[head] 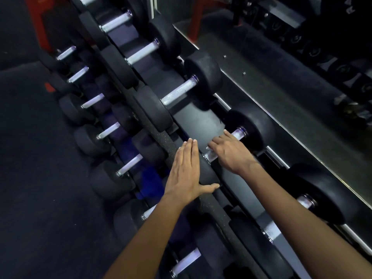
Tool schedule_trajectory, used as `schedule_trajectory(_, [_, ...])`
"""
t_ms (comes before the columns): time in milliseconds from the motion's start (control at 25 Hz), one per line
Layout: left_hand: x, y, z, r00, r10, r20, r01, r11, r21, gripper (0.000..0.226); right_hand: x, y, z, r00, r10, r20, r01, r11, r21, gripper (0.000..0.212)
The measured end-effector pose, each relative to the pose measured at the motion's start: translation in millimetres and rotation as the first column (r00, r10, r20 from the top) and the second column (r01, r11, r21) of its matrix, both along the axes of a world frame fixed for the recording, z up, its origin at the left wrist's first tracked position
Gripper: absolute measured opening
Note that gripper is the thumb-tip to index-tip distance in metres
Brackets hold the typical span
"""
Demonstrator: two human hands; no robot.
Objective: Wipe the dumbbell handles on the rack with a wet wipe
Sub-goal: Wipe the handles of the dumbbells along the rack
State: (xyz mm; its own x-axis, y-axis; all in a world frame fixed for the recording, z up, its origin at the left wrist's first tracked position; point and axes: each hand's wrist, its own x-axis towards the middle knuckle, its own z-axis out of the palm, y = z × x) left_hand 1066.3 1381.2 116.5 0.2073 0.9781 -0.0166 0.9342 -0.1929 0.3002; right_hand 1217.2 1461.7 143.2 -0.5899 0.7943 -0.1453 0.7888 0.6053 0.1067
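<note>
Left of both hands, a lower tier of dumbbells point(109, 179) runs along the dark floor point(30, 178). The left hand point(184, 170) lies flat, fingers straight and together, on the rack's speckled front rail point(170, 142), its thumb against a black dumbbell head point(207, 172). Just right of it, the right hand point(231, 153) curls over that dumbbell's knurled handle point(238, 133); a pale bit at its fingertips may be the wet wipe, though I cannot tell. Beyond the right hand runs a mirror point(291, 93).

Left hand point(186, 172) flat, right hand point(231, 153) curled.
</note>
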Motion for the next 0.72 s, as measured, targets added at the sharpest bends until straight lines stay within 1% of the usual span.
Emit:
schedule_trajectory(120, [0, -1, 1, 1.000, -0.005, 0.001, 0.005, 1.000, 0.000, 0.129, 1, -18, -11, 0.981, 0.098, -0.169, -0.081, 0.992, 0.100, 0.038])
schedule_trajectory(200, [0, -2, 1, 1.000, 0.004, 0.020, -0.004, 1.000, 0.008, 0.129, 7, -34, -17, 0.960, 0.098, -0.262, -0.073, 0.992, 0.103, 0.030])
schedule_trajectory(240, [0, -1, 1, 1.000, 0.004, 0.026, -0.004, 1.000, 0.007, 0.129, 10, -43, -20, 0.947, 0.065, -0.315, -0.036, 0.995, 0.096, 0.028])
schedule_trajectory(280, [0, -2, 1, 1.000, 0.002, 0.028, -0.002, 1.000, 0.008, 0.129, 13, -52, -23, 0.931, 0.010, -0.365, 0.022, 0.996, 0.083, 0.031])
schedule_trajectory(360, [0, -1, -1, 1.000, 0.000, 0.029, -0.001, 1.000, 0.020, 0.130, 13, -65, -29, 0.892, -0.117, -0.436, 0.140, 0.990, 0.020, 0.035])
schedule_trajectory(440, [0, -1, -2, 1.000, -0.002, 0.020, 0.001, 1.000, 0.026, 0.130, 12, -67, -37, 0.843, -0.214, -0.493, 0.239, 0.971, -0.014, 0.029])
schedule_trajectory(600, [0, -1, -3, 1.000, -0.002, -0.009, 0.002, 1.000, 0.024, 0.130, 20, -48, -43, 0.672, -0.372, -0.640, 0.469, 0.883, -0.021, 0.012])
schedule_trajectory(720, [-1, 0, -5, 1.000, -0.011, -0.001, 0.012, 1.000, 0.012, 0.131, 34, -31, -40, 0.529, -0.442, -0.725, 0.623, 0.782, -0.022, 0.006])
